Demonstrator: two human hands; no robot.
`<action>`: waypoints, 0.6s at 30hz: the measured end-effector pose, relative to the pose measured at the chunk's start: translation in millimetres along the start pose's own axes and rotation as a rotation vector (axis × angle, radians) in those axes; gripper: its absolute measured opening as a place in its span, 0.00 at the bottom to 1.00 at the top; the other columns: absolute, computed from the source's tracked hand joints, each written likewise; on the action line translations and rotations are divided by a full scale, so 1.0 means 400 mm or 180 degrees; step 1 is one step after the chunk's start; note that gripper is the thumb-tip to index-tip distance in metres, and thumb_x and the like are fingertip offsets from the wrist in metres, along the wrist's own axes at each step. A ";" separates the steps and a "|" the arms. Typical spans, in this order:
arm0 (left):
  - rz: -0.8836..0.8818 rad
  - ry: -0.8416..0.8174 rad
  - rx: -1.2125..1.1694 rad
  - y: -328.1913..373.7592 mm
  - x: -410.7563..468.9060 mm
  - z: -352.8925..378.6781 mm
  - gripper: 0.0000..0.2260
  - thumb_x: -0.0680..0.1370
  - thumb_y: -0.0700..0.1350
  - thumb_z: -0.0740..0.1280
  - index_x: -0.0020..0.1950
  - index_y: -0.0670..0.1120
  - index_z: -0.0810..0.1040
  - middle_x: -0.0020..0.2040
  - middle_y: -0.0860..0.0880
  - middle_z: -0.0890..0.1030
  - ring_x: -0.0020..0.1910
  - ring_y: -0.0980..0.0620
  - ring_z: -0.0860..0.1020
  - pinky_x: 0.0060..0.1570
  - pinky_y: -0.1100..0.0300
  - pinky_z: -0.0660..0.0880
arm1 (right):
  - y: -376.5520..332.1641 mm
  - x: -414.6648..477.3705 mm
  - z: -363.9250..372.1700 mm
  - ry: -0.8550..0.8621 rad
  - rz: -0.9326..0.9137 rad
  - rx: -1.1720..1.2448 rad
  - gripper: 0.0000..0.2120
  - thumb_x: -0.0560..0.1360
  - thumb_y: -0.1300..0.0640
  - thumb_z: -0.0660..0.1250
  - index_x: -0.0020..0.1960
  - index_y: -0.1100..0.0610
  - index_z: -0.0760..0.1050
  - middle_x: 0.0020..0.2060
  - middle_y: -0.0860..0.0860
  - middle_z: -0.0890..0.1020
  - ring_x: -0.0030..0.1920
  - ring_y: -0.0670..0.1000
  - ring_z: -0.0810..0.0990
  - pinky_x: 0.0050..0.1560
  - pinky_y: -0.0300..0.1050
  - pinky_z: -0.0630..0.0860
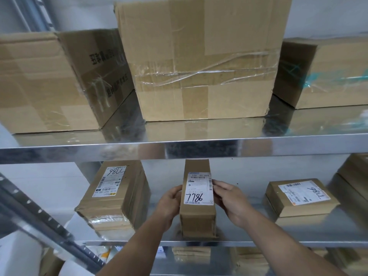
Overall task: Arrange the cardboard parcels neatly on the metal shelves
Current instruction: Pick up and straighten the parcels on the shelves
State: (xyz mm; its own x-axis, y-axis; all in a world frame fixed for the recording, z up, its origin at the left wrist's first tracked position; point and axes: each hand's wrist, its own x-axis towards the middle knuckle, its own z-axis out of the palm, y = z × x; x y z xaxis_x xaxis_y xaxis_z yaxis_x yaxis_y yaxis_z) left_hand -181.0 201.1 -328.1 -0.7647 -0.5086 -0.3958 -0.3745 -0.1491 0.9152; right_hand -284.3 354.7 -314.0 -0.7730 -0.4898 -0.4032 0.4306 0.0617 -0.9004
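Note:
A narrow cardboard parcel (198, 218) with a white label marked 7786 stands in the middle of the lower metal shelf (199, 243). My left hand (171, 202) grips its left side and my right hand (229, 198) grips its right side, fingers curled over the label's edges. To its left a taller labelled parcel (113, 196) sits at a slant. A flat labelled parcel (300, 196) lies to the right.
The upper shelf (179, 148) carries three big cartons: left (49, 82), middle (199, 56) and right (326, 74). Another box (356, 174) sits at the far right of the lower shelf. A perforated steel upright (39, 214) slants across the lower left. More parcels (191, 253) lie below.

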 end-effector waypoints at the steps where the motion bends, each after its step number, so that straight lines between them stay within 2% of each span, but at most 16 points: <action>1: -0.0002 -0.0018 0.0006 0.000 -0.002 0.000 0.15 0.85 0.37 0.60 0.70 0.46 0.76 0.51 0.46 0.87 0.46 0.51 0.86 0.39 0.61 0.80 | 0.004 -0.001 0.000 -0.0009 0.0011 -0.0023 0.13 0.85 0.65 0.60 0.61 0.55 0.80 0.48 0.50 0.88 0.49 0.47 0.86 0.47 0.38 0.80; 7: -0.0045 -0.0019 -0.0022 -0.007 -0.007 -0.003 0.16 0.85 0.36 0.60 0.71 0.45 0.76 0.52 0.44 0.87 0.47 0.49 0.86 0.41 0.58 0.82 | 0.012 0.003 -0.003 0.0049 0.0050 -0.0018 0.14 0.85 0.65 0.59 0.64 0.57 0.80 0.48 0.50 0.88 0.52 0.49 0.85 0.50 0.40 0.80; 11: -0.0008 0.0118 0.0095 -0.004 -0.001 0.004 0.16 0.86 0.40 0.59 0.73 0.46 0.74 0.47 0.47 0.88 0.49 0.47 0.86 0.51 0.51 0.83 | 0.003 0.004 -0.006 0.0024 0.0072 0.0002 0.14 0.85 0.64 0.59 0.66 0.58 0.79 0.49 0.51 0.88 0.51 0.50 0.85 0.48 0.39 0.79; 13: -0.0050 0.0156 0.0071 0.008 -0.003 0.014 0.15 0.86 0.39 0.58 0.71 0.45 0.75 0.42 0.49 0.87 0.45 0.50 0.86 0.46 0.55 0.84 | 0.004 0.007 -0.009 0.0007 0.0146 -0.0088 0.14 0.85 0.60 0.60 0.66 0.55 0.80 0.50 0.50 0.88 0.53 0.50 0.85 0.49 0.43 0.79; 15: -0.0148 0.0178 -0.0051 0.022 -0.007 0.025 0.13 0.86 0.40 0.57 0.67 0.46 0.77 0.39 0.49 0.87 0.40 0.53 0.86 0.38 0.60 0.81 | 0.007 0.010 -0.013 -0.0049 0.0287 -0.0258 0.14 0.86 0.54 0.60 0.67 0.46 0.79 0.54 0.47 0.87 0.59 0.51 0.82 0.56 0.52 0.78; 17: -0.0237 0.0214 -0.0065 0.031 -0.009 0.032 0.13 0.87 0.43 0.56 0.59 0.44 0.80 0.40 0.48 0.87 0.39 0.52 0.85 0.36 0.61 0.79 | 0.013 0.018 -0.018 -0.0124 0.0430 -0.0353 0.13 0.86 0.49 0.60 0.66 0.41 0.79 0.58 0.45 0.85 0.63 0.51 0.78 0.62 0.59 0.74; 18: -0.0276 0.0212 -0.0044 0.033 -0.005 0.035 0.15 0.87 0.46 0.56 0.56 0.42 0.81 0.41 0.48 0.87 0.40 0.52 0.84 0.37 0.61 0.78 | 0.015 0.022 -0.019 -0.0167 0.0469 -0.0332 0.13 0.85 0.48 0.60 0.66 0.41 0.79 0.58 0.45 0.85 0.63 0.51 0.77 0.61 0.58 0.74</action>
State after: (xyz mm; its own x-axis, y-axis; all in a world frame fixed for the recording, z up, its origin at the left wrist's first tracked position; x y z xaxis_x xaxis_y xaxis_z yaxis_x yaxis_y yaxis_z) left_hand -191.8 212.0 -316.3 -0.6930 -0.5484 -0.4680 -0.4301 -0.2066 0.8789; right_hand -292.0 357.5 -324.1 -0.6785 -0.5133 -0.5255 0.4848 0.2246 -0.8453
